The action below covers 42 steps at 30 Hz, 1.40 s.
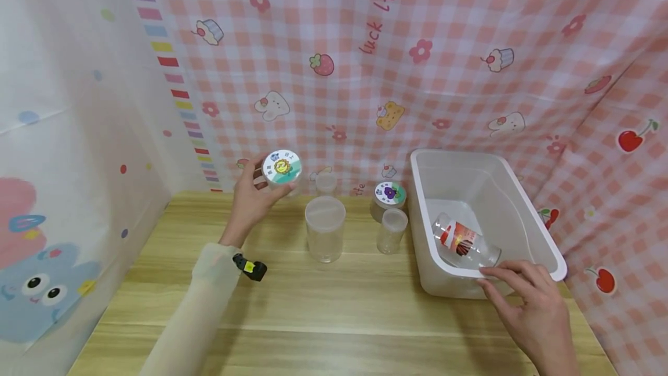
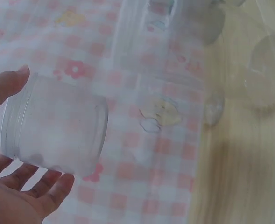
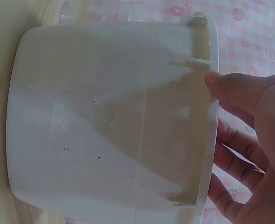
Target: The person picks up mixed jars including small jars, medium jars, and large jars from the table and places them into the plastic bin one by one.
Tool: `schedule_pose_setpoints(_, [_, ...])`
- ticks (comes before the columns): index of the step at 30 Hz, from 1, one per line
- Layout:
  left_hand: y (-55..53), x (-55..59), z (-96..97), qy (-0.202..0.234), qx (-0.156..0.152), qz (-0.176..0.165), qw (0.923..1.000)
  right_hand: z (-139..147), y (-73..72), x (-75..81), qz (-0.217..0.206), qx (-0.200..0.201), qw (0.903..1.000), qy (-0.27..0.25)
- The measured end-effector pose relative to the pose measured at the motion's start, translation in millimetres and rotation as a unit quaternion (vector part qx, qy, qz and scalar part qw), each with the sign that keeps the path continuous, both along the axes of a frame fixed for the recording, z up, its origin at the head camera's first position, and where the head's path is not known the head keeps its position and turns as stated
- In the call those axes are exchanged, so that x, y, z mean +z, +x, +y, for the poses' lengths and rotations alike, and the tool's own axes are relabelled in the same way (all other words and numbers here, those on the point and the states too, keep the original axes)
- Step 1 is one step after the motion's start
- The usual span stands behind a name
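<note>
By pink checked cloth — gripped a lidded jar in the left hand!
Pinched the bin rim with the right hand — probably called for jar level, bin steady.

This is a little table corner: a wooden table, pink checked cloth, spotty white cloth. I can't tell which room.

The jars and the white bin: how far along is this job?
Looks done: a tall clear jar, two small clear jars and a purple-flower-lidded jar stand on the table. In hand: the left hand holds a sunflower-lidded jar off the table; the right hand pinches the rim of the white bin. Probably left: the red-labelled jar, lying on its side in the bin.
</note>
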<state>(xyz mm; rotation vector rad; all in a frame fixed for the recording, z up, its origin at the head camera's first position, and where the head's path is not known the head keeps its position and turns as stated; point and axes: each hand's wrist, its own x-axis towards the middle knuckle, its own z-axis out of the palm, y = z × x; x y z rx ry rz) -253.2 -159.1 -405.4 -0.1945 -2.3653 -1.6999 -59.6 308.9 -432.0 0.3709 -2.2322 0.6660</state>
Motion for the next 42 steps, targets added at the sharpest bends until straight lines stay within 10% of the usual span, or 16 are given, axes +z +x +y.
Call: schedule_pose_setpoints(42, [8.3,49.6,96.9,-0.050,-0.104,0.123,0.9857,2.0,1.5,2.1,-0.013,0.000,0.9999,0.006])
